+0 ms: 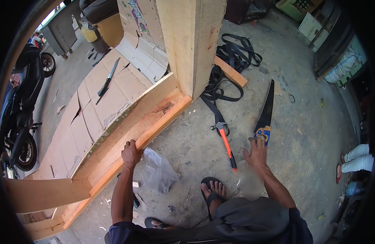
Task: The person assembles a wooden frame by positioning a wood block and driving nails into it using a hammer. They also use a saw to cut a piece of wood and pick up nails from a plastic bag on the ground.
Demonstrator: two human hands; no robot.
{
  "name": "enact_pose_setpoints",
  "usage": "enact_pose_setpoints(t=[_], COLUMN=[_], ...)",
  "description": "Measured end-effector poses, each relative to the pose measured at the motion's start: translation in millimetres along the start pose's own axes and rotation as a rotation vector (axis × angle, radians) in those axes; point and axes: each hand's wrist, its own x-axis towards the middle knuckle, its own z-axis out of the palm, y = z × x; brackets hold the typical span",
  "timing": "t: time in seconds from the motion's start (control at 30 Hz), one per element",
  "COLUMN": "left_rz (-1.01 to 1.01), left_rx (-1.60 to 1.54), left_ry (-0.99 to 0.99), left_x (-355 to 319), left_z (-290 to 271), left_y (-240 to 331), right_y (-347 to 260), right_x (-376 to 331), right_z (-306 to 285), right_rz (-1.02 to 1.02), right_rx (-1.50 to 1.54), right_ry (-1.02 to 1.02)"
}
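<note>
My left hand (131, 153) is closed over the near rail of a wooden frame (163, 118), which runs diagonally from the lower left up to a thick upright post. At the right, the fingers of my right hand (257, 153) are on the blue and yellow handle of a hand saw (267, 110); my thumb stands off to the side. The saw's dark blade points away from me along the concrete floor. Left of the saw lies a claw hammer (227, 148) with an orange and black handle. Beside my left hand is a crumpled clear plastic bag (157, 171).
Black webbing straps (236, 53) lie tangled by a loose wood piece (231, 72) behind the post (177, 40). A knife-like tool (108, 81) rests on flattened cardboard (89, 110). A motorcycle (22, 110) stands far left. Another person's legs (358, 158) show at the right.
</note>
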Motion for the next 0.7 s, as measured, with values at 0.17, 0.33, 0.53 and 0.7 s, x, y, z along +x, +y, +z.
enact_pose_setpoints(t=[0.17,0.33,0.53,0.7], left_rz=[0.023,0.074,0.008,0.304], left_rx=[-0.017,-0.004,0.002,0.109], left_ry=[0.312,0.313,0.296,-0.014], left_x=[-19,-7,-18,-29], left_z=[29,19,22,-40], left_y=[19,10,2,-6], right_y=[-62,-1,-44,-195], right_x=[24,42,92,72], right_z=[60,79,24,-11], right_rz=[0.258,0.061,0.208,-0.548], right_rx=[0.244,0.295,-0.172,0.64], right_ry=[-0.263,-0.022,0.029,-0.543])
